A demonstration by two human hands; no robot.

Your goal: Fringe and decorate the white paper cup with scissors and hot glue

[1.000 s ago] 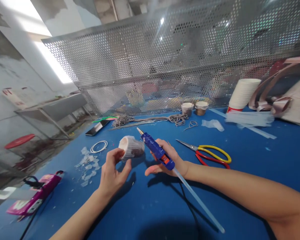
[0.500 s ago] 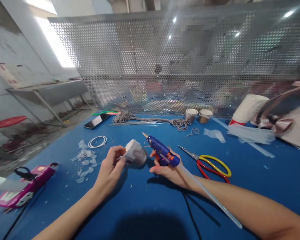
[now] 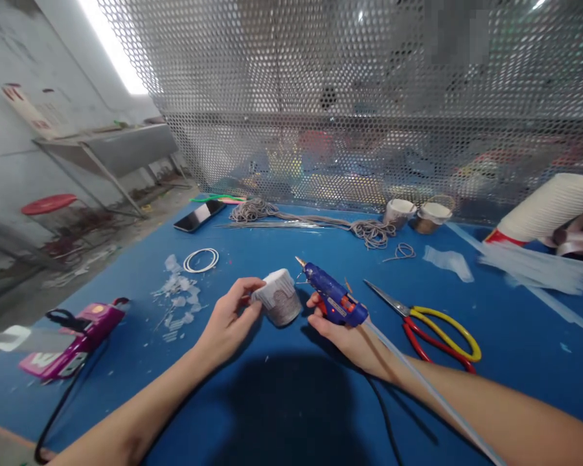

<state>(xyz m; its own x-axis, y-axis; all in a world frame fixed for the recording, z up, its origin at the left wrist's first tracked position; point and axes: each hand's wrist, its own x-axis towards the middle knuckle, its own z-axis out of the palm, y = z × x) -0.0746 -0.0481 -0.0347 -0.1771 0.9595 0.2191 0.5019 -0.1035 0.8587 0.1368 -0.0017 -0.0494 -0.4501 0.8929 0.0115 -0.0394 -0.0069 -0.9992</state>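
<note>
My left hand grips a small cup by its side, thumb and fingers closed on its white upper part. The cup is tilted, with pale ribbed material over grey-brown cord winding. In my right hand is a blue hot glue gun, fingers wrapped round its handle. Its nozzle points up and left, just right of the cup's top and apart from it. A long clear glue stick sticks out of the gun's back. Scissors with red and yellow handles lie to the right.
A purple power strip and white scraps lie left, near a white ring and a phone. Grey cord, two cord-wrapped cups, stacked paper cups and translucent strips lie behind and right. A perforated metal screen stands behind.
The view has tipped downward and shifted left. My left hand has turned the cup more upright, so more of its cord-covered side shows. The glue gun stays in my right hand beside it.
</note>
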